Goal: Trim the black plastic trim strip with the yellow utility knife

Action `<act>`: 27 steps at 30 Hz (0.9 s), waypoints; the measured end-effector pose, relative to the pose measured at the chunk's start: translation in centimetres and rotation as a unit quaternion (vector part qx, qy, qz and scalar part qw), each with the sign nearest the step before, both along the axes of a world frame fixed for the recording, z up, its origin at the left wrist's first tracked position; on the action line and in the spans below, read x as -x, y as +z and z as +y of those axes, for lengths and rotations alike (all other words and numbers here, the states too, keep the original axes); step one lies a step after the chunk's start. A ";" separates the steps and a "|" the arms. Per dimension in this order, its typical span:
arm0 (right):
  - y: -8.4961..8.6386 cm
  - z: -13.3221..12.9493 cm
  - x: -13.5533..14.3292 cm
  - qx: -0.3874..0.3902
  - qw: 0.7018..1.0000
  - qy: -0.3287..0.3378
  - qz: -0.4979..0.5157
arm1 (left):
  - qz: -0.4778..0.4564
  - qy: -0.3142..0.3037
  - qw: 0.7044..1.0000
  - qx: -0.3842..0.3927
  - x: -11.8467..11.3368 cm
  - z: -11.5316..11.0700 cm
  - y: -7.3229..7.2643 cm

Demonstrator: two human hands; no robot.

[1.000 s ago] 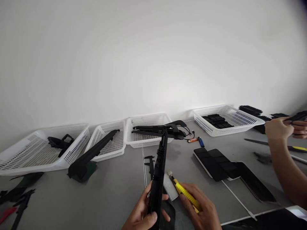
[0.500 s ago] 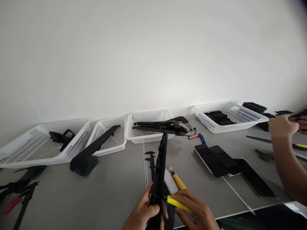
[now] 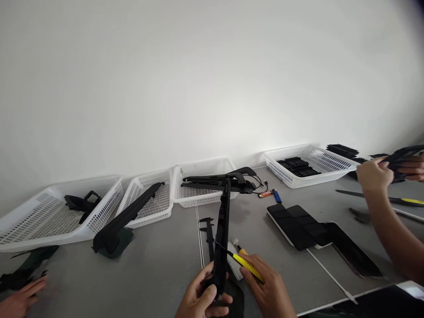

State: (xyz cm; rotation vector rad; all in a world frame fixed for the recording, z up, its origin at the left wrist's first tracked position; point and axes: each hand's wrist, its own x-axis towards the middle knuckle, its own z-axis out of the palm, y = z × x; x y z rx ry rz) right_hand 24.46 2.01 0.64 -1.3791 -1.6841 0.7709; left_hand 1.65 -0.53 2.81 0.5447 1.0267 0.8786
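Note:
My left hand [image 3: 197,295] is wrapped round the lower end of a long black plastic part [image 3: 221,234], which stands nearly upright before me. In my right hand [image 3: 270,285] is a yellow-handled tool [image 3: 248,267]; its thin dark tip lies against or across the part's side, and the exact contact is too small to make out. Behind the part lie a black caliper [image 3: 208,236], a tool with an orange-yellow handle [image 3: 243,251] and a pale flat object [image 3: 235,265], partly hidden by my hands.
White baskets [image 3: 205,203] [image 3: 145,221] [image 3: 62,242] [image 3: 294,182] line the wall, several with black parts. Phones [image 3: 298,227] and a white cable [image 3: 331,274] lie right. A co-worker's hands [image 3: 376,174] hold a dark part at far right; another person's hand [image 3: 24,296] is lower left.
The yellow tool's tip has moved up along the black part, and its handle is more tilted. Another person's hand has appeared at lower left, where the red item and a black tool were visible.

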 end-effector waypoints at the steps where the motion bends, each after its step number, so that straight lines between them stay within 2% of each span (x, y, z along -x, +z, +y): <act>1: -0.4 0.1 0.2 0.008 1.000 0.018 -0.006 | 0.034 0.025 0.999 0.003 -0.2 0.1 -0.6; 4: -1.3 0.6 0.4 0.016 0.997 0.070 -0.032 | 0.097 0.082 0.991 -0.028 -0.9 0.5 -2.2; 8: -1.2 1.1 0.4 0.039 0.996 0.039 -0.069 | 0.158 0.114 0.977 -0.090 -1.1 1.3 -3.7; 10: -0.9 1.0 0.5 0.046 0.994 0.076 -0.062 | 0.183 0.121 0.971 -0.094 -1.1 1.6 -4.1; 12: -0.7 0.8 0.7 0.047 0.993 0.096 -0.044 | 0.188 0.120 0.971 -0.082 -0.9 1.8 -4.2; 15: -0.9 -0.2 1.4 0.055 0.995 0.071 -0.031 | 0.188 0.125 0.971 -0.080 -0.7 1.8 -4.0; 19: -1.8 -1.8 2.8 0.071 0.993 0.097 -0.008 | 0.187 0.145 0.968 -0.079 -0.6 1.5 -3.5; 21: -2.5 -2.4 3.4 0.077 0.993 0.087 0.008 | 0.175 0.150 0.969 -0.091 -0.6 1.4 -3.5; 24: -3.5 -3.2 3.9 0.048 0.996 0.067 0.038 | 0.159 0.164 0.967 -0.110 -0.5 1.4 -3.9; 27: -3.7 -3.8 4.0 -0.007 0.994 0.095 0.060 | 0.157 0.184 0.962 -0.129 -0.3 1.5 -4.5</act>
